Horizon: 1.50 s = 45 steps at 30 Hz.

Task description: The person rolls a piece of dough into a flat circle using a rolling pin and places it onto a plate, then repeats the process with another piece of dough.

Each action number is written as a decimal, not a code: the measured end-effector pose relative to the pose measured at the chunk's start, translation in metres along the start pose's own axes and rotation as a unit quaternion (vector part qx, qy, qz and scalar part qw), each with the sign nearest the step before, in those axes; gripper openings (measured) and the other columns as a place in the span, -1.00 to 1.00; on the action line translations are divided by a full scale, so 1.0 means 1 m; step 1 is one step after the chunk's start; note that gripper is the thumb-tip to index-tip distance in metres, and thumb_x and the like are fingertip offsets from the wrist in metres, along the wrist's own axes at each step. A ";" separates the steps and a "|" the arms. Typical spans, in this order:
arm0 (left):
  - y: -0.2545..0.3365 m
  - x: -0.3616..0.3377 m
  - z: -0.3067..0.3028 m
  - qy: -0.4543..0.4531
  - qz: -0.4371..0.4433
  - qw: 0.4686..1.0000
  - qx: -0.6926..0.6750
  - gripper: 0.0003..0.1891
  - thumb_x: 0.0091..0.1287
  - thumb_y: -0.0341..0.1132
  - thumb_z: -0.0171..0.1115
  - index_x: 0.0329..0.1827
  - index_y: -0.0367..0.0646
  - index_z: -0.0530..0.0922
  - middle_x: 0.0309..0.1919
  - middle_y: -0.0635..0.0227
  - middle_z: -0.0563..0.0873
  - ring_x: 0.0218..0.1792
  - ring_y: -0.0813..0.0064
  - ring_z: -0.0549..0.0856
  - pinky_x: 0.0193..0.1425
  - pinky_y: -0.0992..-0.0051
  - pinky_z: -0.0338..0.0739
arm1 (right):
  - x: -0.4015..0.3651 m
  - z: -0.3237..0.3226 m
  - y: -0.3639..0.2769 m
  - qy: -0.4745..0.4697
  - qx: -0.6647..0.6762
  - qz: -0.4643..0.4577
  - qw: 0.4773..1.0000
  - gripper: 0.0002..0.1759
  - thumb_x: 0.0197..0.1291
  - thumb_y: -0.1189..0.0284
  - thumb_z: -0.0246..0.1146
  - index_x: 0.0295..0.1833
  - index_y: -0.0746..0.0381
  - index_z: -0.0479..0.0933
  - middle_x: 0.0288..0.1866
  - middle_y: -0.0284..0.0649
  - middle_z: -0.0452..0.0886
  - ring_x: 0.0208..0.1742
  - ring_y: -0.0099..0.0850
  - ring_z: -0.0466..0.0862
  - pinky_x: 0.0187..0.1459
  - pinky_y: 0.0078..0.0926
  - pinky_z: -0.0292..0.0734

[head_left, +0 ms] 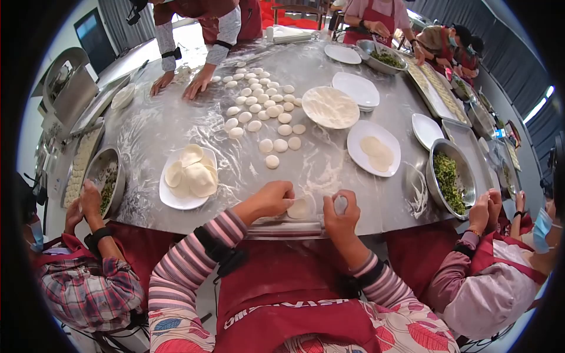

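Note:
A small round dough wrapper (299,208) lies on the floured steel table near its front edge. My left hand (269,200) is closed, with thumb and fingertips pinching the wrapper's left edge. To the right of the wrapper, my right hand (342,215) is curled closed, its thumb and forefinger around a pale, rounded shape that I cannot make out clearly. A white plate (170,197) stacked with rolled wrappers (199,179) stands left of my hands. Beyond them, many flattened dough pieces (255,108) are spread over the table.
A plate with wrappers (377,154) and a floury bowl (330,107) stand ahead right. Bowls of green filling (448,176) flank me, with co-workers on both sides. Across the table, a person's hands (200,81) press on the surface. Trays of dumplings (435,88) line the right.

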State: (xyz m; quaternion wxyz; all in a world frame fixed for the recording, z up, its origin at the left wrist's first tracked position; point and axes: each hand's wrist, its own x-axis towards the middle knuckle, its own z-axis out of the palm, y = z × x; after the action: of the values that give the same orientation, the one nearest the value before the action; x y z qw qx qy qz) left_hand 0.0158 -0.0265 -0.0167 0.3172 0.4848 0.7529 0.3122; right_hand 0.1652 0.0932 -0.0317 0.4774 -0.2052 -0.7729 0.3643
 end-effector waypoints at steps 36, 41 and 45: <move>0.001 0.002 -0.002 0.002 -0.007 1.000 0.018 -0.83 0.09 -0.34 0.18 -0.33 -0.27 0.55 -0.40 0.02 0.64 -0.33 0.07 0.62 -0.21 0.25 0.47 | -0.008 -0.008 -0.013 0.020 -0.045 -0.026 0.998 -0.72 -0.02 0.48 0.31 -0.22 0.27 0.38 -0.50 0.00 0.53 -0.52 0.02 0.56 -0.50 -0.23 0.45; 0.009 0.007 0.010 0.040 0.015 0.997 0.067 -0.81 0.15 -0.30 0.15 -0.32 -0.26 0.54 -0.37 0.01 0.64 -0.28 0.02 0.62 -0.18 0.21 0.46 | 0.026 0.025 0.007 0.046 -0.088 -0.075 0.992 -0.72 -0.01 0.46 0.32 -0.22 0.27 0.38 -0.51 -0.02 0.53 -0.54 0.03 0.56 -0.52 -0.20 0.44; 0.014 0.018 -0.001 0.021 -0.008 0.999 0.026 -0.81 0.14 -0.29 0.15 -0.34 -0.25 0.55 -0.37 0.00 0.64 -0.27 0.04 0.62 -0.17 0.23 0.47 | 0.040 0.036 0.007 0.014 -0.045 -0.034 0.998 -0.71 -0.01 0.46 0.31 -0.21 0.27 0.38 -0.50 -0.02 0.53 -0.51 0.04 0.56 -0.49 -0.19 0.44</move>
State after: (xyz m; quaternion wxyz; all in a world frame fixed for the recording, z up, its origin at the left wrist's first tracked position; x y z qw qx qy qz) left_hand 0.0164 -0.0050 -0.0089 0.2911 0.4798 0.7713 0.3003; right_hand 0.1143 0.1107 -0.0236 0.4904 -0.2054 -0.7883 0.3096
